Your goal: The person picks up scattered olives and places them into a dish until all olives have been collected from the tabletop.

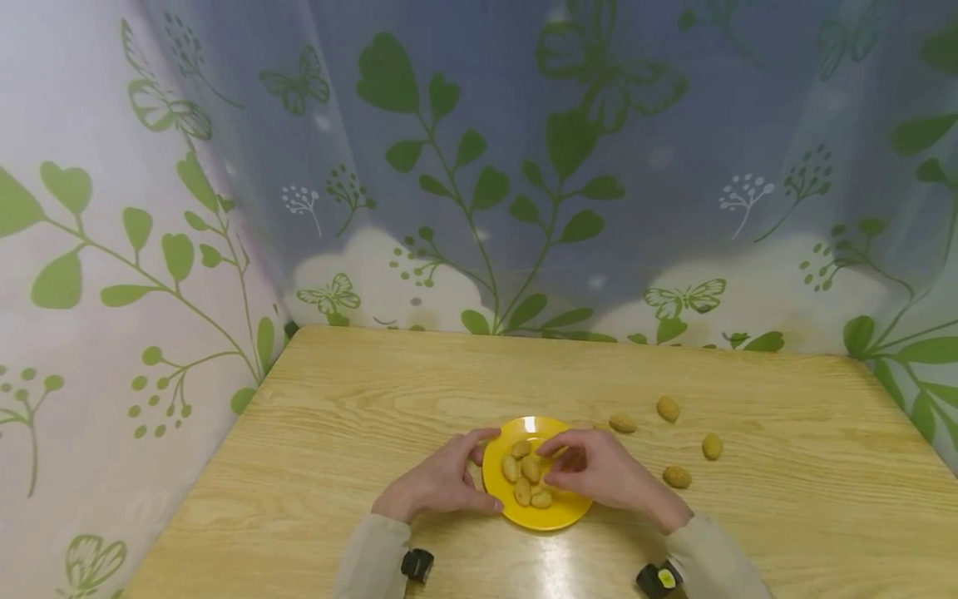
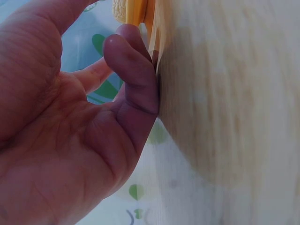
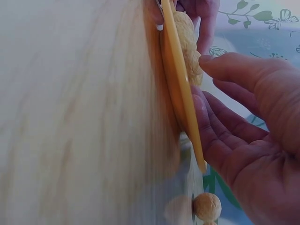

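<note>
Yellow and glossy, the plate (image 1: 550, 517) lies on the desk (image 1: 299, 532) in front of you, between your two hands, with several tan, wrinkled nuts (image 1: 530, 469) grouped on it. It looks like light, stiff plastic, likely to slide if nudged, so take it by the raised rim. The nuts seem hard, light and inclined to roll; their rough shells should give a good grip, best pinched across the sides.

Your left hand (image 1: 449, 478) makes a wide curve around the plate's left side, thumb and fingers at the rim, holding it. Your right hand (image 1: 599, 470) is over the plate's right side, thumb and fingertips parted beside the nuts, with nothing visibly gripped.

Right of the plate, four loose nuts (image 1: 712, 447) sit apart on the desk. Beyond hangs a curtain (image 1: 464, 50) printed with leaves and butterflies. You find no readable brand, label or writing, even on the black wrist device (image 1: 417, 565).
</note>
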Available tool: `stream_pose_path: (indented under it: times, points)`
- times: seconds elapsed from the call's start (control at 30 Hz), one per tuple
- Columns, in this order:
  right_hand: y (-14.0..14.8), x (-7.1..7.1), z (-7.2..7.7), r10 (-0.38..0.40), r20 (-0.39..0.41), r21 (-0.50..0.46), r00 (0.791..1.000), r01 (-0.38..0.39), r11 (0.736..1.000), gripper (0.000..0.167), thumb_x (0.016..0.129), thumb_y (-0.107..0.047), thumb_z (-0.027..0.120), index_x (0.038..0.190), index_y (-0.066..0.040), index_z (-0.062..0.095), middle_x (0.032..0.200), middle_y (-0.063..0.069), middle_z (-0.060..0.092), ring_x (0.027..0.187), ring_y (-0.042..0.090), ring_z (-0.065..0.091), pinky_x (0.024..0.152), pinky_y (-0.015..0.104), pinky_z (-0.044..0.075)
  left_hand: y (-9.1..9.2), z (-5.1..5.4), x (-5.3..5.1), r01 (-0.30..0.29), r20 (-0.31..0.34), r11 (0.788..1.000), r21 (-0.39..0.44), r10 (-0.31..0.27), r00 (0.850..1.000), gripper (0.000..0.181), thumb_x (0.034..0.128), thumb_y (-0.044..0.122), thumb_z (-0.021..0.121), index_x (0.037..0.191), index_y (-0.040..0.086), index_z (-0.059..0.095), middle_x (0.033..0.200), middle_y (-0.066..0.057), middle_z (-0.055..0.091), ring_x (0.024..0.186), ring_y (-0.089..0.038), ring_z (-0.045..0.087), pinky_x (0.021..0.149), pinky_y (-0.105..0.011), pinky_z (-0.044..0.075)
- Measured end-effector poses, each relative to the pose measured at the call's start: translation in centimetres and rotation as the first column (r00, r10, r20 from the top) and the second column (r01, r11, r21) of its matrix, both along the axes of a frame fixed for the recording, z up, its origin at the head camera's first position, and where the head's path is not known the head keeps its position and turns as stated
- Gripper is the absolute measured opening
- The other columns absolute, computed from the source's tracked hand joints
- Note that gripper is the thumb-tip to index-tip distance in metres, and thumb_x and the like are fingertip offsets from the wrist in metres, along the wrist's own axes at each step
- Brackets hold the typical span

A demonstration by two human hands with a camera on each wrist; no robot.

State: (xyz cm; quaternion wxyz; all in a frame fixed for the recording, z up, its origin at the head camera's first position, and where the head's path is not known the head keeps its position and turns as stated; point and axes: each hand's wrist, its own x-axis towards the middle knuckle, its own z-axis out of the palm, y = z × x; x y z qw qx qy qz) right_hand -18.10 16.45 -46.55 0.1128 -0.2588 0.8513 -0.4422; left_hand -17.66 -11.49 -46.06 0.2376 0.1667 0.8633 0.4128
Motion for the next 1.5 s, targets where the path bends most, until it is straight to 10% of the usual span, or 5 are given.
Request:
stream_pose_path:
  times: [1.5]
  points:
    - [8.5, 4.0, 1.1, -0.203, -0.161, -0.063, 0.966, 0.196, 0.979, 0.024, 0.090, -0.013, 0.078, 0.113, -0.009, 0.074, 0.105, 0.011, 0.075, 0.083, -0.002, 0.067, 0.068, 0.024, 0.059, 0.1, -0.2, -0.3, -0.006, 0.009, 1.000, -0.008, 0.006, 1.000, 0.096, 0.0761, 0.027, 0.090, 0.156, 0.023, 0.038, 0.119, -0.006, 0.052, 0.079, -0.015, 0.058, 0.068, -0.026, 0.049]
